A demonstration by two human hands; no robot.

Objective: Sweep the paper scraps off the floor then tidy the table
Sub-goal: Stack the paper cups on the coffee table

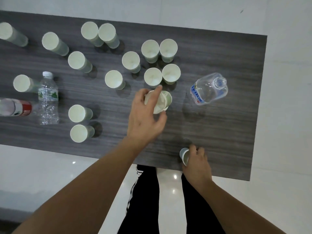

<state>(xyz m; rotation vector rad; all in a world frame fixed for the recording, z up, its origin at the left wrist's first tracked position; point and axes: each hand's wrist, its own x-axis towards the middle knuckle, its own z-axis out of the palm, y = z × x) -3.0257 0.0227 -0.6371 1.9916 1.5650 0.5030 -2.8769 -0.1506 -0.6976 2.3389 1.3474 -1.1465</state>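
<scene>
1. Fingers of the left hand [145, 115] curl round a small stack of paper cups [160, 102], tilted on its side above mid-table; index finger lies over the rim, thumb underneath.
2. Right hand [196, 163] wraps a single paper cup [184, 155] at the near edge of the table [228, 141]; mouth of the cup faces left, fingers cover most of its wall.
3. Stack sits just in front of a cluster of upright cups [170, 73], nearly touching the closest one.
4. Handling estimate: cups are light and thin-walled and crush easily. Grip mid-wall with light pressure; nested cups are stiffer.
5. Open clear bottle [209, 89] stands right of the stack; capped water bottle [48, 98] and a red-labelled can [15, 107] lie far left.
6. Floor scraps: none visible. Table tidying appears early, many cups loose.
</scene>
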